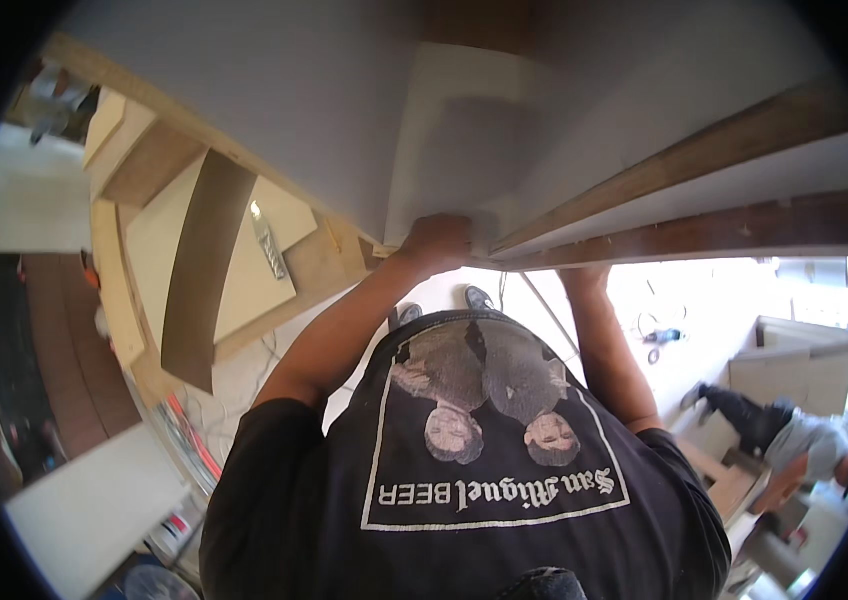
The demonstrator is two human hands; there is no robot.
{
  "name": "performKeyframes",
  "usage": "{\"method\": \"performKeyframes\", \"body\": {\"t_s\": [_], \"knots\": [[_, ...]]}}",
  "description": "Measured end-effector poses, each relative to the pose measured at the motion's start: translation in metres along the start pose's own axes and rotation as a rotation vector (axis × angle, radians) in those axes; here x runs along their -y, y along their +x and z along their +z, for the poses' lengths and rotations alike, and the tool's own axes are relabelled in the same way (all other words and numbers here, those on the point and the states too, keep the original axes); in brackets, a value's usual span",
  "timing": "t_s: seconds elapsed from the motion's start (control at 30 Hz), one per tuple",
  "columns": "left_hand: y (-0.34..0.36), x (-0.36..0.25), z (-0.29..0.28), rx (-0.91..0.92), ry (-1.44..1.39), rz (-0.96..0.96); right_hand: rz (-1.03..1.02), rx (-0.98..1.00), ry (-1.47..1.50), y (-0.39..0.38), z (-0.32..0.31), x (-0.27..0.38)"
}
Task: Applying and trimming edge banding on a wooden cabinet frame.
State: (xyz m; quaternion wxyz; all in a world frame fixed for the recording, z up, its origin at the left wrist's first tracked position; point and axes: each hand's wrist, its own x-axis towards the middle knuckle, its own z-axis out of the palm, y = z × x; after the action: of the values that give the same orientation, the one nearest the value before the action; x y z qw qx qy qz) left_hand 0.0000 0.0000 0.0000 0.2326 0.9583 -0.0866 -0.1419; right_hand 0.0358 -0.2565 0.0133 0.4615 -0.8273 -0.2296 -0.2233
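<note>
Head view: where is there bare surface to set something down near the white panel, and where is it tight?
Bare patches: the pale board left of the curved brown strip, and the white sheet at lower left. Crowded: the white panel edge, where the left hand grips it against the wooden rails; the right hand is tucked beneath them.

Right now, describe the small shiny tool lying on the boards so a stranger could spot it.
Start at the big white panel held up by the left hand. Left of it, on a pale flat board, lies the narrow metal tool. It alone glints silver among plain wood.
</note>
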Motion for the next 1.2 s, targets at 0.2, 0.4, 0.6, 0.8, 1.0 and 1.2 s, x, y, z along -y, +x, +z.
{"method": "performKeyframes", "body": {"t_s": [0.2, 0.4, 0.6, 0.8, 1.0, 1.2], "knots": [[0.001, 0.024, 0.008, -0.179, -0.009, 0.344, 0.969, -0.228, 0.527, -0.072, 0.033, 0.067], [0.016, 0.02, 0.016, -0.264, 0.035, 0.55, 0.957, -0.154, 0.438, -0.12, 0.07, 0.062], [0.014, 0.001, 0.001, -0.16, 0.021, 0.588, 0.689, -0.154, 0.134, -0.108, 0.08, 0.059], [0.023, 0.007, 0.017, -0.159, 0.069, 0.579, 0.705, -0.107, -0.026, -0.096, 0.09, 0.069], [0.017, 0.017, 0.01, -0.135, 0.071, 0.534, 0.868, -0.203, -0.099, -0.096, 0.098, 0.063], [0.02, 0.028, 0.014, -0.101, 0.066, 0.529, 0.866, -0.222, -0.061, -0.096, 0.101, 0.063]]}}
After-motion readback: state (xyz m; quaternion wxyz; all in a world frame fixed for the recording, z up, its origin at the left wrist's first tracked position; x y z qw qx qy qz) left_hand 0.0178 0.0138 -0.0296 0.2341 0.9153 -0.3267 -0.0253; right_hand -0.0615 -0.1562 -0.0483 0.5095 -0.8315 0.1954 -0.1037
